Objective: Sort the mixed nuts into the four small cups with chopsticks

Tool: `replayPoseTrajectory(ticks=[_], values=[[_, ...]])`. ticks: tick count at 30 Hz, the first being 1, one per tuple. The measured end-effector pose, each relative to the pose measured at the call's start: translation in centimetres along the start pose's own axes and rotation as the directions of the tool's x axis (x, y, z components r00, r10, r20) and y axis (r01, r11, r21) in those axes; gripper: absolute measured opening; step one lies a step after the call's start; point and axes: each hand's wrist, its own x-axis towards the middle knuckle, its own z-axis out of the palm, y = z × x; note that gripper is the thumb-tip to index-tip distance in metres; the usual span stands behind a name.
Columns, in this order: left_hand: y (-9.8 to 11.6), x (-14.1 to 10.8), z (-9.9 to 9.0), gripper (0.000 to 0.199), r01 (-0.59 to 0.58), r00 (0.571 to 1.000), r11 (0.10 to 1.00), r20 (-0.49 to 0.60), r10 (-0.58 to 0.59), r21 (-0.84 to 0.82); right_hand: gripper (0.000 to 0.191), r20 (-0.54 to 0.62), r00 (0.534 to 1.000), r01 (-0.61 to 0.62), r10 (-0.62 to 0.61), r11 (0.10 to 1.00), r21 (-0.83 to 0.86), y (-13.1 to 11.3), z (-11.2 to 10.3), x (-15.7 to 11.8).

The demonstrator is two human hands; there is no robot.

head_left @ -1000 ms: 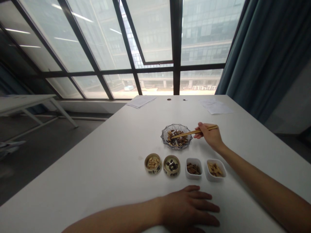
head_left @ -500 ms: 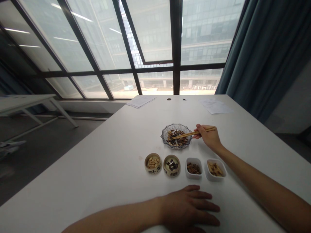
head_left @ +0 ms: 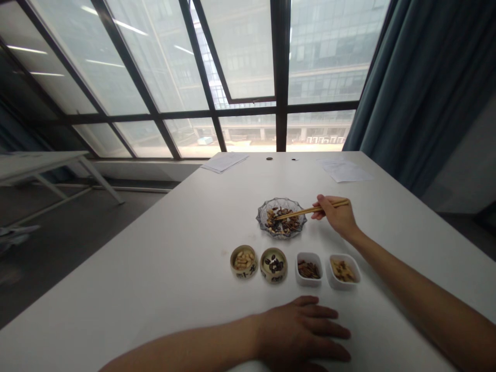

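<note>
My right hand [head_left: 336, 214] grips a pair of wooden chopsticks [head_left: 306, 211]. Their tips are down among the mixed dark and pale pieces in a scalloped clear glass bowl [head_left: 260, 222]. In front of it stand four small dishes in a row: a round one [head_left: 244, 275] holding peanuts, a round one [head_left: 274, 279] with dark seeds, a square white one [head_left: 309, 282] with brown stick-like pieces, and a square white one [head_left: 344, 285] with yellowish pieces. Flat on the table, nearest me, lies my left hand [head_left: 298, 333], its fingers spread and holding nothing.
The white table [head_left: 174, 248] runs to the windows. Papers lie at its far left [head_left: 225, 162] and far right [head_left: 343, 169]. A blue curtain [head_left: 403, 93] hangs at right, and another white table [head_left: 42, 160] stands at left.
My right hand has shifted slightly right and up with the chopsticks, whose tips stay inside the glass bowl. The left hand is still.
</note>
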Motion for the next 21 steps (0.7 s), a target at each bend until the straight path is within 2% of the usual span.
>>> replayPoseTrajectory(ticks=[6, 14, 21], values=[[0.02, -0.01, -0.05, 0.053, 0.01, 1.0, 1.0, 0.008, -0.01, 0.02, 0.056, 0.051, 0.998, 0.034, -0.031, 0.998, -0.048, -0.58, -0.27, -0.11], [-0.01, 0.01, 0.04, 0.053, 0.004, 1.0, 0.999, 0.009, -0.004, 0.036, 0.054, 0.137, 0.99, 0.023, -0.017, 0.999, -0.045, 0.13, 0.25, -0.59], [0.03, -0.05, 0.04, 0.052, 0.006, 1.0, 0.999, 0.009, -0.007, 0.053, 0.05, 0.155, 0.987, 0.037, -0.031, 0.999, -0.034, 0.31, 0.35, -0.67]])
